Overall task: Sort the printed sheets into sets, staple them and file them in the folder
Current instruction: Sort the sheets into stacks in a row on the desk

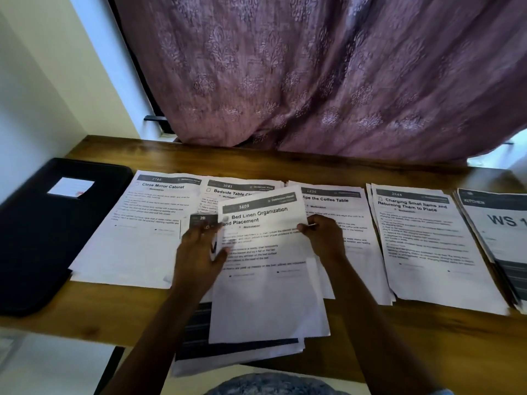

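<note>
Printed sheets lie in separate piles along a wooden desk [370, 337]. At the centre I hold a sheet headed "Bed Linen Organization and Placement" [265, 280], tilted above an unsorted stack [242, 354] at the desk's front edge. My right hand [323, 238] pinches its right edge. My left hand [199, 252] is at its left edge, fingers spread and blurred over a sheet marked "2B" [203, 219]. A black folder [42, 232] lies shut at the far left.
Piles from left to right: "Close Mirror Cabinet" [137, 232], "Bedside Table" [242, 189], "Wipe the Coffee Table" [345, 206], "Charging Small Items" [433, 252], and a "WS" stack [502, 232] at the right edge. A purple curtain [328, 72] hangs behind the desk.
</note>
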### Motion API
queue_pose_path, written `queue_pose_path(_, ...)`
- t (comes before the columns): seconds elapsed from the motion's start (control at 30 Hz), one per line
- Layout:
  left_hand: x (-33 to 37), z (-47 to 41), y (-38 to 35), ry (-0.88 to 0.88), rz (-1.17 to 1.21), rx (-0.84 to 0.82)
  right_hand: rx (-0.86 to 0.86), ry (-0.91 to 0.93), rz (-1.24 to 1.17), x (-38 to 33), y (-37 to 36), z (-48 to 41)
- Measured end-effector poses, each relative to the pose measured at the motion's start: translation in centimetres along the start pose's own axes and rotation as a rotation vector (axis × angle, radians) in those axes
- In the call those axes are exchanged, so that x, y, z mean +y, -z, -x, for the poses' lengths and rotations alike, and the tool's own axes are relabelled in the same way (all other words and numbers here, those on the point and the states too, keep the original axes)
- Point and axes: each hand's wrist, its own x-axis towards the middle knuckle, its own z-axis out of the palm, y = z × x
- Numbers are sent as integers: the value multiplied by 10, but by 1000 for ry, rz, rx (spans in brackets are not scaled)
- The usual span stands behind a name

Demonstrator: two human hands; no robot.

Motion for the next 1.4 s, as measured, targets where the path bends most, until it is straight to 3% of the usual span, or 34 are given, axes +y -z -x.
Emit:
queue_pose_path(0.13, 30, -21, -38, -324, -190, -339, 108, -73, -65, 20, 46, -18)
queue_pose_path(0.3, 80, -45, -82, -421, -364, -558, 220, -190, -1, 39, 90, -45)
queue_pose_path(0.53, 98, -50, -111, -478, -421, -541, 264, -132, 30, 61, 96, -58)
queue_pose_path(0.63, 99, -51, -109, -500, -469, -531, 299, -17, 194, 67, 84, -43)
queue_pose_path(0.77, 101, -54, -105, -488, -500, -557, 149, 142, 492, 79, 63, -31)
queue_pose_path(0.9, 109, -56, -103, -475, -505, -563, -31, 184, 617, 87, 51, -28)
queue_pose_path(1.03, 112, -53, -95, -472, -378, -483, 22, 220, 598, 85, 49, -24)
queue_pose_path(1.17, 90, -39, -75, -344, -115, -220, 163, 338, 397, 59, 46, -11)
queue_pose_path(1.3, 35, -12, -45, -174, -28, 93, -36, 350, 218, 22, 22, 18)
queue_pose_path(1.4, -3, 5, -36, -4, -119, 77, -104, 283, 181, 9, -3, 29)
